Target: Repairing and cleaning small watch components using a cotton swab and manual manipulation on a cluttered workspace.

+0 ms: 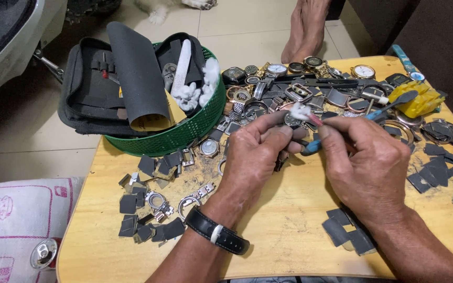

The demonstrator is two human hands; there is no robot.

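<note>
Head view: the left hand (pixel 258 152) is curled narrow, its fingers pinched around a small watch part (pixel 292 120) held above the wooden table (pixel 284 230); only a dark round sliver of the part shows between the fingertips. The right hand (pixel 365 162) is closed on a toothbrush (pixel 389 105) with a blue handle, and the white bristle head (pixel 301 111) sits against the part. A black wristband (pixel 217 234) wraps the left wrist.

Just behind the hands lies a dense heap of watches and cases (pixel 300 84), touching one another. A green basket (pixel 184 133) stands to the left, holding a roll of dark sandpaper (pixel 137 73) and cotton tufts (pixel 205 78). Cut sandpaper squares (pixel 142 209) and loose bracelet pieces (pixel 192 196) are scattered near the left forearm, with more squares (pixel 349 233) near the right wrist. A yellow plastic piece (pixel 420 99) sits at the far right edge.

Risks, as I judge them: the part is small and held by fingertips alone, so a hard stroke of the brush could flick it out of the grip into the heap, where it would be hard to tell from the rest. Grit lying on the table could cling to the fingers and scratch the surface. A forearm sweeping sideways could push loose squares or bracelet pieces off the table edge.
</note>
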